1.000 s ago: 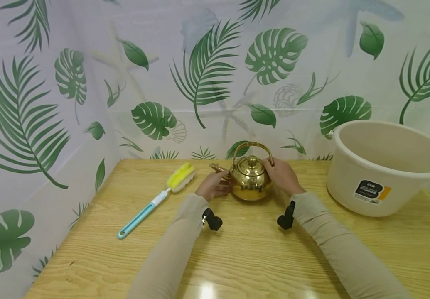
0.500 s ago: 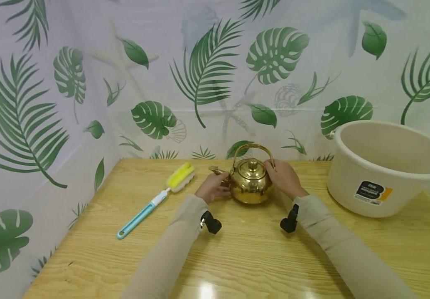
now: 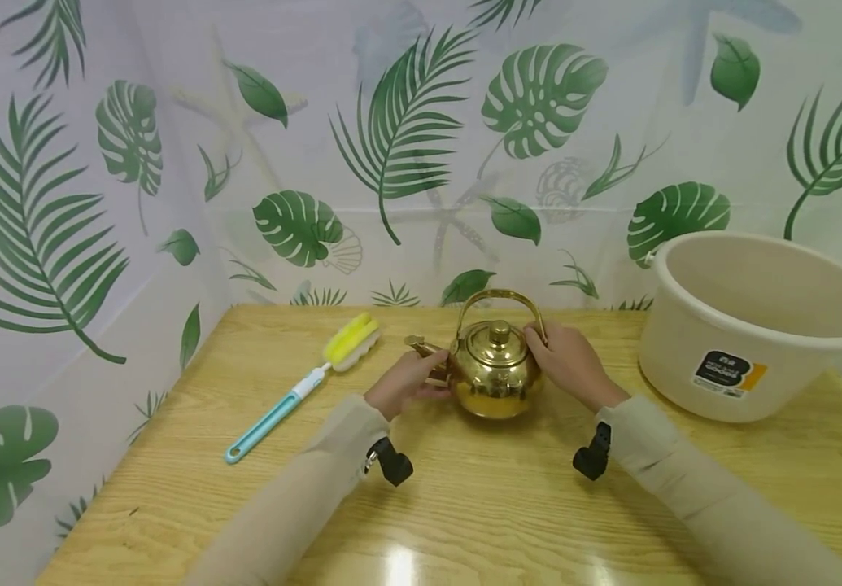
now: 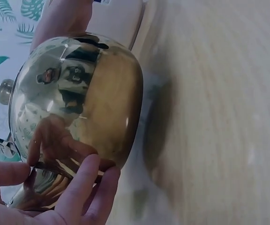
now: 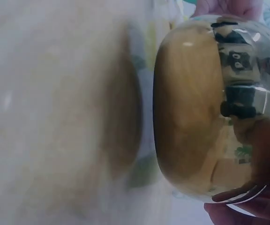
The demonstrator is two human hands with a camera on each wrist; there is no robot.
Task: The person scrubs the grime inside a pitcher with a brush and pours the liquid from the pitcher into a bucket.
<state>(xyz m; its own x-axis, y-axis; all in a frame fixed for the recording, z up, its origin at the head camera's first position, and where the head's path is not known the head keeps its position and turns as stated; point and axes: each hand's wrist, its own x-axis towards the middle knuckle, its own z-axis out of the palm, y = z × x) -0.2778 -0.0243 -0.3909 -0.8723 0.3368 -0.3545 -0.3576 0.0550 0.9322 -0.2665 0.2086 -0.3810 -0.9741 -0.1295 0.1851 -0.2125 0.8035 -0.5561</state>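
A shiny gold kettle (image 3: 497, 382) with a lid knob and an arched handle (image 3: 501, 294) stands upright between my hands. My left hand (image 3: 406, 382) holds it at the spout; in the left wrist view, the thumb and fingers of that hand (image 4: 74, 201) curl round the spout's base. My right hand (image 3: 570, 362) grips the opposite side, near the foot of the arched handle. In the right wrist view the kettle's base (image 5: 159, 103) is slightly off the wooden table, with a gap above its shadow. Some right-hand fingers are hidden behind the kettle.
Left of the kettle lies a sponge bottle brush (image 3: 263, 425) with a blue handle and yellow-and-white head. A large cream bucket (image 3: 673, 346) stands on the right. Behind the wooden table (image 3: 464, 505) hangs a leaf-patterned sheet (image 3: 421, 244).
The kettle has come nearer to me, held by both hands, and looks slightly larger in the head view. Both forearms have drawn back and spread a little. Brush and bucket have stayed put.
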